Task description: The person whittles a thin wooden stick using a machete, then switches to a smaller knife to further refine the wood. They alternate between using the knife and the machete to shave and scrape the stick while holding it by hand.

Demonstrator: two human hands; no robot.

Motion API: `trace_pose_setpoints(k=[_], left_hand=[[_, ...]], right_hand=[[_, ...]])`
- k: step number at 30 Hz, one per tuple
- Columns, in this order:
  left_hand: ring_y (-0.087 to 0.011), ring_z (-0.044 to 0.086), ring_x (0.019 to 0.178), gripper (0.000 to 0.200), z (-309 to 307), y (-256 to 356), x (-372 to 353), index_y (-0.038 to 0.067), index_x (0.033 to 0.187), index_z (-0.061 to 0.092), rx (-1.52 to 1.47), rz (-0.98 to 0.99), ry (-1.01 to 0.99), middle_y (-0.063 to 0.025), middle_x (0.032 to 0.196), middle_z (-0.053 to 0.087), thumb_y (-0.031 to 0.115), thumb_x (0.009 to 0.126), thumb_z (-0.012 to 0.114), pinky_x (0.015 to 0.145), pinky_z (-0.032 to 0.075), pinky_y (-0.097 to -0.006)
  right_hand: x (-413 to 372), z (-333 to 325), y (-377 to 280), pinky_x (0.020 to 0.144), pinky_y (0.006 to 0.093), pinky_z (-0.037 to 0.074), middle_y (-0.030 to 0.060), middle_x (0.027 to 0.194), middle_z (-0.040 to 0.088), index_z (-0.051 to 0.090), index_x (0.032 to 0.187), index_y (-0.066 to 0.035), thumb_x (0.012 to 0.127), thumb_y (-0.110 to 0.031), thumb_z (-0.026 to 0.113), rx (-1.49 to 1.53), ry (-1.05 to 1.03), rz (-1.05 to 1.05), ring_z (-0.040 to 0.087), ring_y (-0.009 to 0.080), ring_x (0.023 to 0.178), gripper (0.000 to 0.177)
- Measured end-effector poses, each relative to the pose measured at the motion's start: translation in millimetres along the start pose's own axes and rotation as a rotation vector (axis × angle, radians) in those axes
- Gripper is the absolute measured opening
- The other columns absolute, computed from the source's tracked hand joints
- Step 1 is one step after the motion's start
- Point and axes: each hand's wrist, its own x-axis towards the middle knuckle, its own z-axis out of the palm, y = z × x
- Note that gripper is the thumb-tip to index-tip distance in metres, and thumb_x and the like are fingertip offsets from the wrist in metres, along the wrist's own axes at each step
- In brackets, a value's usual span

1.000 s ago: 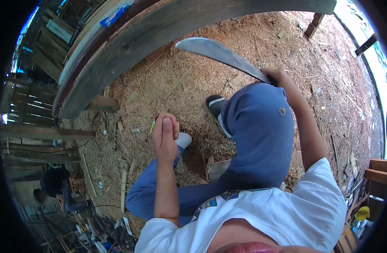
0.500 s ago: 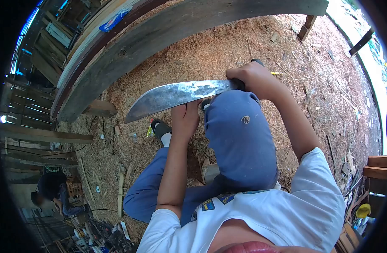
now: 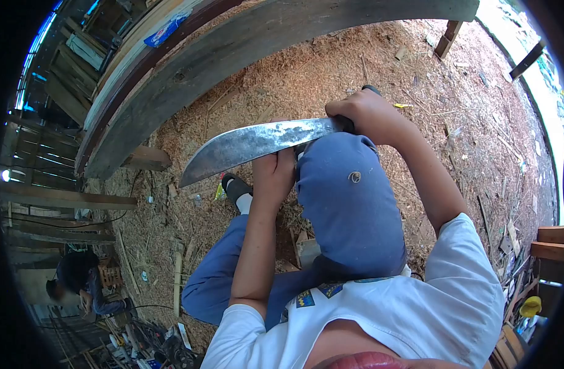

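My right hand (image 3: 371, 117) is closed round the dark handle (image 3: 343, 124) of a machete, above my raised knee in blue trousers (image 3: 353, 203). The broad, scuffed metal blade (image 3: 257, 144) extends to the left, its tip tilted down. My left hand (image 3: 274, 178) is at the middle of the blade, on its far side. The blade hides most of its fingers, with only a little showing above the upper edge. Whether that hand grips anything cannot be made out.
A long curved plank (image 3: 233, 52) arches across the front on short wooden posts (image 3: 448, 40). Wood shavings (image 3: 306, 74) and scraps cover the ground. Another person (image 3: 79, 280) sits far left near piled clutter (image 3: 140, 341). Stacked timber (image 3: 549, 243) stands at the right.
The blade tip has dipped slightly and moved a little left. My left hand has shifted slightly right along the blade, while my right hand keeps its hold with a small leftward movement.
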Motion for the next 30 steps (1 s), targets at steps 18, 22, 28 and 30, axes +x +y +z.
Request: trace_pose_setpoints(k=[18, 22, 28, 30], left_hand=[[-0.0132, 0.056, 0.083, 0.019, -21, -32, -19, 0.000, 0.120, 0.060, -0.084, 0.042, -0.043, -0.0046, 0.095, 0.063, 0.011, 0.105, 0.056, 0.075, 0.045, -0.0289], [-0.0083, 0.041, 0.056, 0.018, -37, -18, -24, 0.007, 0.107, 0.058, -0.215, 0.301, 0.008, -0.0004, 0.071, 0.049, 0.024, 0.108, 0.053, 0.051, 0.032, -0.0255], [-0.0062, 0.025, 0.052, 0.033, -128, -9, -65, 0.007, 0.091, 0.046, -0.391, -0.004, 0.141, 0.0034, 0.066, 0.035, 0.034, 0.110, 0.050, 0.047, 0.023, -0.0258], [-0.0059, 0.027, 0.053, 0.030, -140, -13, -66, 0.006, 0.093, 0.048, -0.342, -0.044, 0.181, 0.0032, 0.067, 0.036, 0.031, 0.111, 0.048, 0.049, 0.025, -0.0251]], right_hand=[[-4, -11, 4, 0.070, 0.0445, 0.051, 0.0119, 0.071, 0.069, 0.065, 0.083, -0.010, 0.080, -0.010, 0.068, -0.117, 0.020, -0.023, 0.071, 0.0322, 0.073, 0.005], [-4, -7, 13, 0.069, 0.0445, 0.049, 0.0133, 0.067, 0.063, 0.059, 0.079, -0.007, 0.076, -0.010, 0.069, -0.051, 0.115, -0.027, 0.067, 0.0344, 0.070, 0.011], [-56, 26, 30, 0.063, 0.0403, 0.045, 0.0175, 0.067, 0.060, 0.064, 0.084, 0.000, 0.075, -0.014, 0.069, 0.429, 0.152, 0.576, 0.056, 0.0352, 0.063, 0.017], [-53, 33, 34, 0.061, 0.0393, 0.043, 0.0175, 0.067, 0.057, 0.061, 0.082, 0.001, 0.075, -0.015, 0.070, 0.385, 0.181, 0.595, 0.052, 0.0348, 0.062, 0.020]])
